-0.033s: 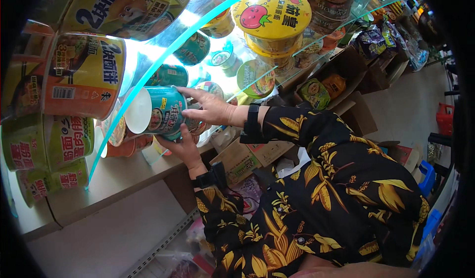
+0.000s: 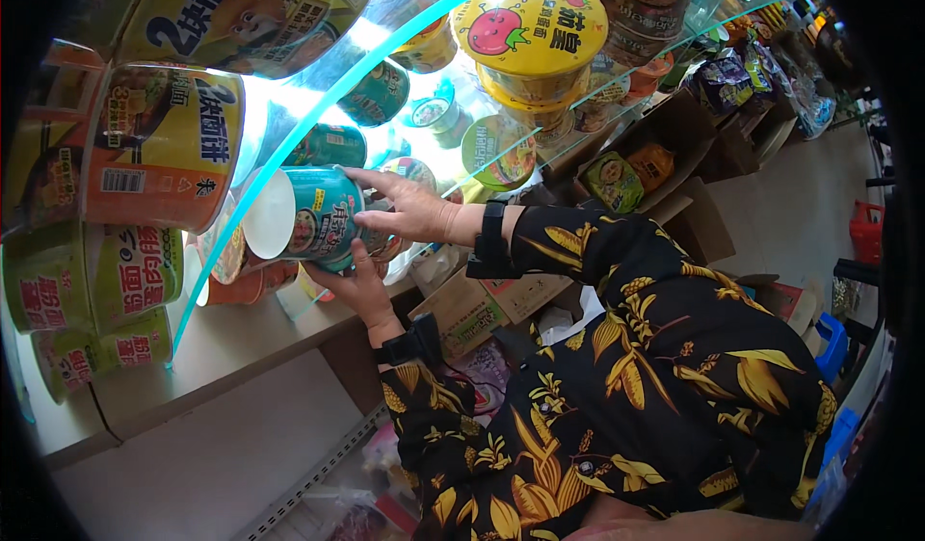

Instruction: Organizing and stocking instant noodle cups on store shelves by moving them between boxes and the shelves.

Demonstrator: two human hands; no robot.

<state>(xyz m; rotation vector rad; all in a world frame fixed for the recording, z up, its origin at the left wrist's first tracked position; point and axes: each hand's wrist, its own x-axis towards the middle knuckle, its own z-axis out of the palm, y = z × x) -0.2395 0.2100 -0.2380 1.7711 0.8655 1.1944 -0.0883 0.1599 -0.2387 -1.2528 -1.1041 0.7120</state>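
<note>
While both hands held it from its right end and lower side, the teal cup (image 2: 330,221), smooth-walled and round, lay sideways in the head view beside the glass shelf's curved turquoise edge (image 2: 306,122), its flat, pale disc-shaped end facing left. Tapered yellow cups (image 2: 166,146) with a glossy skin stood to the left, above squat green tubs (image 2: 132,276) on the smooth, pale tabletop (image 2: 241,348). Stiff cardboard boxes (image 2: 491,310) sat below the forearms.

The right hand (image 2: 412,211) reached in from the right, half open, its thumb and forefinger spread against the cup's end. The left hand (image 2: 358,290) rose from below, loosely curled, thumb up against the cup's lower side; whether its hidden fingers wrapped underneath could not be told.
</note>
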